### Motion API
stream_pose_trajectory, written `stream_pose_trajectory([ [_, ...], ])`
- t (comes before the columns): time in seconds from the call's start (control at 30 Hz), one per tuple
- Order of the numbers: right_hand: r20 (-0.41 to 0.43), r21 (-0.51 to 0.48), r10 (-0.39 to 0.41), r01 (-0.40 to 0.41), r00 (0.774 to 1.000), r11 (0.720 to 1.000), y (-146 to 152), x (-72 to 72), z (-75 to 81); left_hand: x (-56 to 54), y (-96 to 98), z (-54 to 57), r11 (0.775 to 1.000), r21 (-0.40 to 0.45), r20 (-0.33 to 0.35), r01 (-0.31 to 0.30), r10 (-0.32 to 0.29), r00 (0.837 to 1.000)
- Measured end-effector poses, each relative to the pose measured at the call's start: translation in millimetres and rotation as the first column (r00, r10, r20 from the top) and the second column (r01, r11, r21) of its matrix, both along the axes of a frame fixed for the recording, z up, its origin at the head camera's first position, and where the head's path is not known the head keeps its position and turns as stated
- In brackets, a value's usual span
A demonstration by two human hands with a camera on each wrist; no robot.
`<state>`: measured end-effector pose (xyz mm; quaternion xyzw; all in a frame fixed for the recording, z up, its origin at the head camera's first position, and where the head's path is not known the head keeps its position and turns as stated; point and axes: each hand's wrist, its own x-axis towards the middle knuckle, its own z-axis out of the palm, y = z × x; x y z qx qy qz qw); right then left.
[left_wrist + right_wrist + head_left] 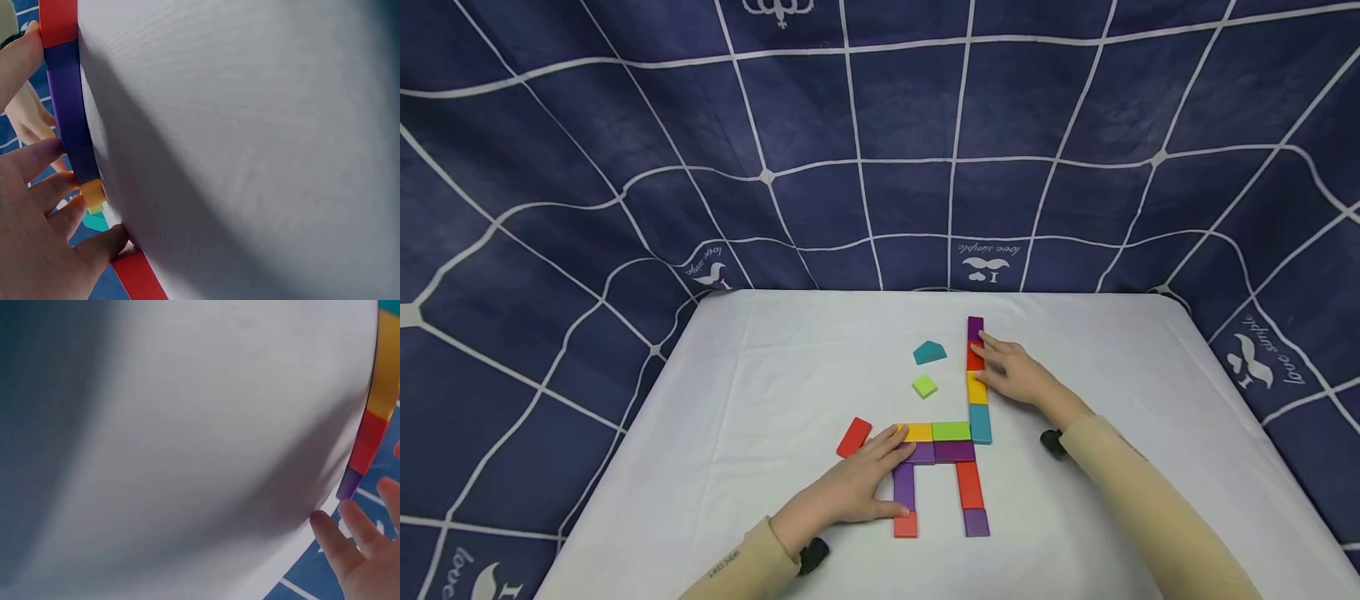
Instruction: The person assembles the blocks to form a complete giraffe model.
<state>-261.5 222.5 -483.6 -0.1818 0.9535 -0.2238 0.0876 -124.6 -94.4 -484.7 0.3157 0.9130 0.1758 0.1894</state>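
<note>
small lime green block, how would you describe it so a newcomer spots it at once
On the white table, find the straight column of blocks by the right hand. Left of it in the head view lies the small lime green block, nearer the viewer than the teal block. Its square shape sets it apart from that angular piece and the longer green block.

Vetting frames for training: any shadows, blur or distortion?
Head: fairly even light, coloured blocks crisp. Left wrist: broad soft shadow across white cloth, dark right edge, purple block apparently lens-bowed. Right wrist: similar shadow, dark left edge, yellow block curving likewise.
</note>
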Motion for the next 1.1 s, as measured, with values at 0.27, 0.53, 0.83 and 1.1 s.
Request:
stream_pose_trajectory([
  [0.27, 0.071, 0.014, 0.087, -0.088, 0.994, 0.996, 2.3, 27.2, -1.3, -1.6, 0.2, 0.4, 1.0, -0.004, 0.001, -0.004, 0.004, 1.0],
  [0.53, 0.072, 0.044, 0.108, -0.111, 0.992, 0.993, 1.7, 41.1, -2.8, -1.0, 0.4, 0.0, 1.0, -0.005, -0.005, -0.004, 0.004, 1.0],
  [0.83, 0.076, 0.071, 0.094, -0.099, 0.993, 0.993, 3.0, 42.7, -3.5, -0.3, 0.8, 0.6, 1.0, 0.006, -0.01, 0.002, -0.002, 1.0],
  [1.1, 0.083, 0.083, 0.097, -0.104, 0.992, 0.991, 3.8, 43.7, -4.4, 0.5, 1.5, 1.0, 1.0, 0.005, -0.008, -0.001, 0.001, 1.0],
])
